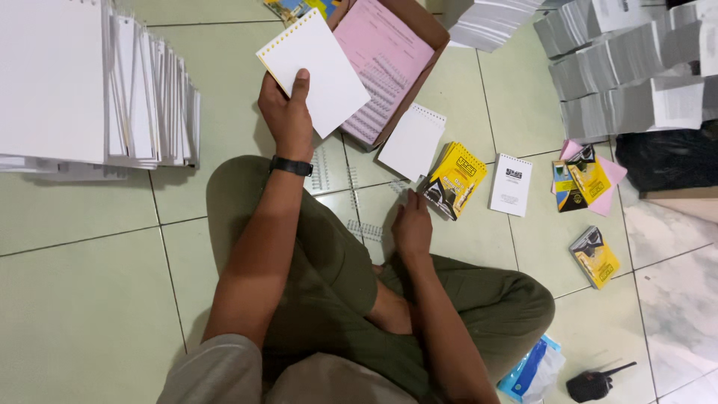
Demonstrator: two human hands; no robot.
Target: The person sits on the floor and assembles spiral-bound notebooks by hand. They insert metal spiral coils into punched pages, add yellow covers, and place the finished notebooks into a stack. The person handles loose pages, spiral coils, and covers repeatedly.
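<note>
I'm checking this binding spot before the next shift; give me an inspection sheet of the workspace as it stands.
Surface: pale green tiled floor; the person sits cross-legged on it.
Job's things: left hand holds up a white spiral-bound notepad; right hand rests on the floor by a yellow-covered notepad stack.
Clutter: loose wire binding coils, white pad, printed white pad, more yellow pads, cardboard box of pink sheets, blue packet.
Grippers: left shut on the notepad; right open, empty.
Cables: nothing seen.
Surroundings: tall white pad stack at left, bundled paper stacks at top right, black handheld radio.
</note>
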